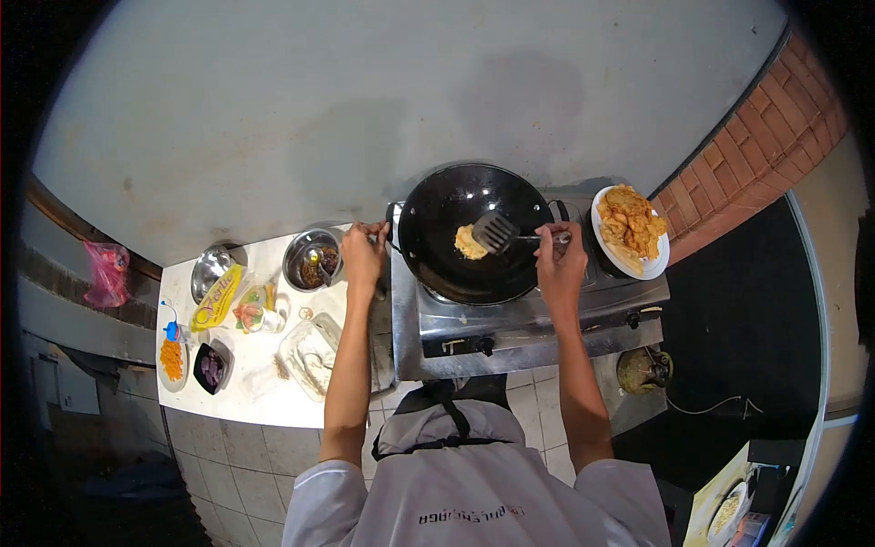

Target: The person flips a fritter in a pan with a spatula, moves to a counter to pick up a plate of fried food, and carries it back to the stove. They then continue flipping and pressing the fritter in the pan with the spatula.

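Note:
A black wok (pixel 437 196) sits on the steel gas stove (pixel 538 319), with a small golden fried piece (pixel 469 242) low in its bowl. My right hand (pixel 561 255) is closed around the handle of a slotted spatula (pixel 495 232), whose head lies at the right edge of that piece. At the wok's left side, my left hand (pixel 365 246) has its fingers closed on the loop handle. To the right of the wok, a white plate (pixel 654 268) carries a heap of golden fried food (pixel 629 219).
Left of the stove, a white table (pixel 246 392) bears a metal bowl with dark sauce and a spoon (pixel 313 260), another metal bowl (pixel 211 272), a yellow packet (pixel 219 299), a tub of white batter (pixel 310 351), a black dish (pixel 212 367) and an orange-food plate (pixel 173 360). A gas cylinder (pixel 643 369) stands below right.

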